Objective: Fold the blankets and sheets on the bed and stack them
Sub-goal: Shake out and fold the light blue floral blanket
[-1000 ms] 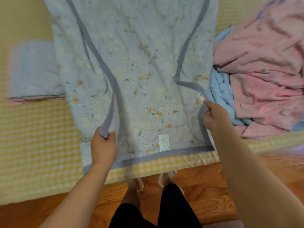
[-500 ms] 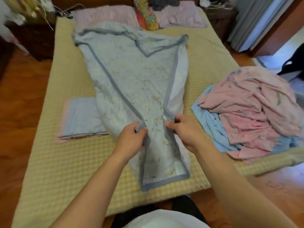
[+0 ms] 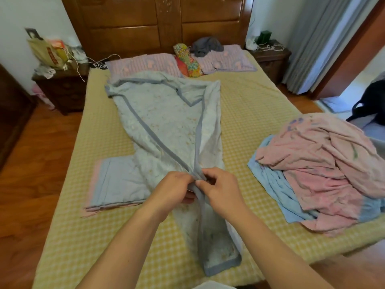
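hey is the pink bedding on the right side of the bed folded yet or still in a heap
Still in a heap. The pink bedding lies crumpled in loose wrinkles over a blue sheet, with no straight folded edges.

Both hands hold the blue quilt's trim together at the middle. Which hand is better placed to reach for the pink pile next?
Probably the right hand: the pink pile lies on its side of the bed. The left hand would have to cross the blue quilt.
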`<state>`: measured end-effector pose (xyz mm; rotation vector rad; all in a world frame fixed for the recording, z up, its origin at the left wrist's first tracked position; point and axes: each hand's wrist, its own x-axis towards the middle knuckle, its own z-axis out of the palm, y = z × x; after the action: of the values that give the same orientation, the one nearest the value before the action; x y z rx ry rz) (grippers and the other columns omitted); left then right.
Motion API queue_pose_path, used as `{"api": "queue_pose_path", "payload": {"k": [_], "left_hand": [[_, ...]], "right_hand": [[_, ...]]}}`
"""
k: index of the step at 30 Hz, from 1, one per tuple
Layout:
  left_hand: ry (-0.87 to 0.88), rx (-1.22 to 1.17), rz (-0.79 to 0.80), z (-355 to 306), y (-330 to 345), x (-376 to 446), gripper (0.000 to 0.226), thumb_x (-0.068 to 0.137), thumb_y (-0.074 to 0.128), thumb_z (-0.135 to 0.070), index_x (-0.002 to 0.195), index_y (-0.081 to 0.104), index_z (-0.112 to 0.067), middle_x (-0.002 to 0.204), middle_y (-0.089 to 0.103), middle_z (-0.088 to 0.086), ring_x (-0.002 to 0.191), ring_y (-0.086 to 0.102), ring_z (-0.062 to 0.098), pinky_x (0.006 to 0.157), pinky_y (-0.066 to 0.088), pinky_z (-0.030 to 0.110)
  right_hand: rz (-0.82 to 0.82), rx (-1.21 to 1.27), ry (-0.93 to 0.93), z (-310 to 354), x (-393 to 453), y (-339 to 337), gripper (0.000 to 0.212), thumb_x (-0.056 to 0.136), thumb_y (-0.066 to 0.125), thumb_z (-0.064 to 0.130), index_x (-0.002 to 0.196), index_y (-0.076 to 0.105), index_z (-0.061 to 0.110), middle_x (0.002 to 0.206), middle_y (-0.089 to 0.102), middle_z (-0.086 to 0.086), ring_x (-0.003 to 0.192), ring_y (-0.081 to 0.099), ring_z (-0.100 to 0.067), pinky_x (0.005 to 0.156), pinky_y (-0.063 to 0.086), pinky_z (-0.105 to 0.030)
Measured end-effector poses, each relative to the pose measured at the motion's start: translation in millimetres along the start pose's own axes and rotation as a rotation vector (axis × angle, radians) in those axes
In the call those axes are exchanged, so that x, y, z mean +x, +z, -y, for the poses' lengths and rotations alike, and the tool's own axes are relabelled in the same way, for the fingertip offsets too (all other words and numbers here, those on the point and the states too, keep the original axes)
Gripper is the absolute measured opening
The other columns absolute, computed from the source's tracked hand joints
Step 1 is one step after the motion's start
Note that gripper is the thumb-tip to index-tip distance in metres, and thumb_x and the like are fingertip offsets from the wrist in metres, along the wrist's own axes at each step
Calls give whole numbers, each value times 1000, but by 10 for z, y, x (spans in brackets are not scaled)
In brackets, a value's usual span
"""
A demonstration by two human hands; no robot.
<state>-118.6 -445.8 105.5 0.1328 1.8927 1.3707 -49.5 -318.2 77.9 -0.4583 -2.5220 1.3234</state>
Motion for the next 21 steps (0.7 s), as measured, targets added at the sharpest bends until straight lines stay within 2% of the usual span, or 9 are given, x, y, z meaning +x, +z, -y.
{"api": "queue_pose_path", "payload": {"k": [4,6,8,10,13,15,18,19,21], "left_hand": [[-30,-32,34,-49,-85,-1,32,97,49,-12,91,80,-11,86,77,12,76,73,21,89,59,44],[-47,-51,28,-63,-119,14,34,97,48,-13,89,81,-11,86,77,13,77,74,24,91,60,46],[-57,-73,22,-87,-150,21,34,96,47,-12,90,80,-9,88,78,16,82,75,28,92,60,47],[-63,-90,-2,-118,-167,22,33,97,45,-12,94,78,-5,88,77,18,84,76,31,91,60,47],[-76,-97,-40,-136,-169,44,34,95,46,-16,94,77,-3,89,77,19,84,75,33,86,62,46],[-84,-95,-50,-154,-159,53,37,97,48,-27,96,77,-4,90,77,16,83,76,29,81,63,42],[-23,-3,-73,-174,-105,90,40,99,60,-42,89,76,-6,82,78,10,78,77,22,74,62,35],[2,17,-105,-187,-78,92,39,99,61,-41,84,75,-8,78,77,9,75,76,21,72,61,35],[30,-43,-180,-208,-43,120,38,102,57,-35,81,73,-8,77,76,11,75,76,25,73,62,39]], "right_hand": [[-17,-169,-129,18,-5,80,13,85,71,13,87,75,25,78,58,9,70,52,-1,66,35,-10],[-99,-212,-180,14,-54,142,21,85,70,8,103,78,18,85,61,7,73,53,0,72,35,0],[-187,-228,-228,4,-75,185,24,85,69,6,107,77,12,86,61,5,74,53,0,75,34,4],[-224,-251,-274,-17,-81,222,22,90,63,12,108,76,9,85,59,4,73,55,-4,73,40,-1],[-210,-322,-302,-26,-89,298,20,96,61,14,110,73,7,83,54,3,71,53,-13,63,50,-24],[-201,-392,-308,23,-110,334,15,94,66,10,107,72,6,81,50,2,71,50,-14,60,45,-24],[-203,-313,-298,76,-92,315,7,90,62,3,83,66,3,77,49,-3,68,50,-19,57,46,-32],[-171,-240,-268,101,-69,266,10,90,59,4,83,66,4,78,50,-2,70,51,-18,60,47,-32],[-2,-58,-157,172,16,102,21,97,55,12,106,74,13,87,51,3,81,53,-10,74,44,-18]]}}
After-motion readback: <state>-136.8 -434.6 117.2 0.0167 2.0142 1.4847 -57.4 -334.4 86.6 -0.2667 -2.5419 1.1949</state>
